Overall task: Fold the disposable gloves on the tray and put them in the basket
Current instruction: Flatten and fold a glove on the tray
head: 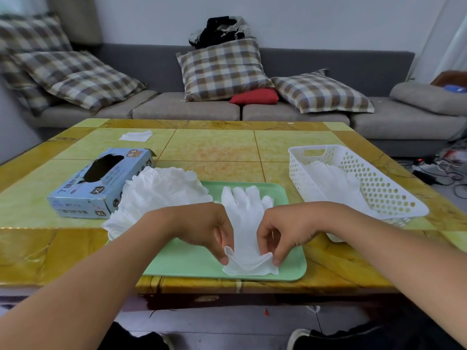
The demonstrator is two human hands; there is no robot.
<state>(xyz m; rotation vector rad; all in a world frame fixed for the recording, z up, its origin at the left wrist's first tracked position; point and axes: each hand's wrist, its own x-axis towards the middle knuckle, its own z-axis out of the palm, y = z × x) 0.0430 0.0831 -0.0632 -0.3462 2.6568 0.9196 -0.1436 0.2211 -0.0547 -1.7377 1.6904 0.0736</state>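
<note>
Pinching the cuff of a thin white glove (246,218) on the green tray (187,261).
My left grip (214,231) and right grip (283,231) are each grasping a cuff corner; it seems feather-light, limp and slippery.

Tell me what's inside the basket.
White gloves lie in the basket, apparently folded. The near wall hides the bottom, so their number cannot be told.
</note>
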